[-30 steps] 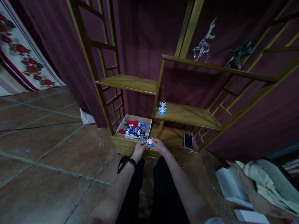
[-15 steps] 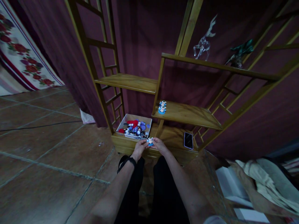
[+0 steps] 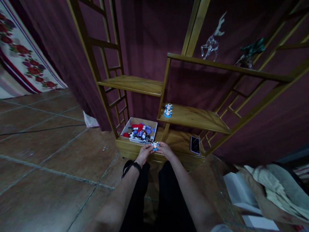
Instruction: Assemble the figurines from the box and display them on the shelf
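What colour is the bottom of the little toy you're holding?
Bright blue. The head view shows the little toy between the left hand and right hand.

Both forearms are bare. A black band point(image 3: 137, 166) wraps the wrist just behind the left hand point(image 3: 144, 154), with a black strap point(image 3: 125, 171) looping beside the band. The trousers point(image 3: 169, 193) are black.

Dim, warm indoor light; deep shadows, soft detail, strong wide-angle bending at edges
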A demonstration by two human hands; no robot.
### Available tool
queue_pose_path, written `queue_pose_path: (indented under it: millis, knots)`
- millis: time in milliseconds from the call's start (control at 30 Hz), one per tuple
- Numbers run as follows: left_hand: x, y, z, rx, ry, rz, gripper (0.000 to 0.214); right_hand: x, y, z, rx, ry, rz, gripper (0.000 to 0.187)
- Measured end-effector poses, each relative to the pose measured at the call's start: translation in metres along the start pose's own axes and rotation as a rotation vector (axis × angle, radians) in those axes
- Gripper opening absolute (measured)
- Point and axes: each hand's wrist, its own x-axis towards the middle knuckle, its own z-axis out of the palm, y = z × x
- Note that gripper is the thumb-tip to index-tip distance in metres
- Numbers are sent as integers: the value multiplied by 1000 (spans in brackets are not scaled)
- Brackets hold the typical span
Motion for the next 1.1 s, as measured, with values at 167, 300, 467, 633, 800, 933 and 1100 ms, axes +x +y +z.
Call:
queue_pose_path:
  millis: [167,300,467,633,800,933,1100]
  knots:
    - [2,-3,-1,-4,13,7,26,-4,-5,0,-9,22,10,26]
    - [3,-5,-1,0,5,24,28,-7,-7,0,-23,3,4,26]
    - [5,-6,0,-15,43,29,26,-6,-4,2,11,42,-3,24]
    - [6,-7,0,-45,32,18,24,-5,-6,5,25,63,3,22]
    - [4,-4,-2,-51,12,-15,20,-7,-7,5,27,56,11,18]
    - [2,-3,0,-34,41,-14,19,-6,-6,5,12,42,4,15]
    - [1,-3,2,-34,63,-15,22,-5,-7,4,0,60,4,17]
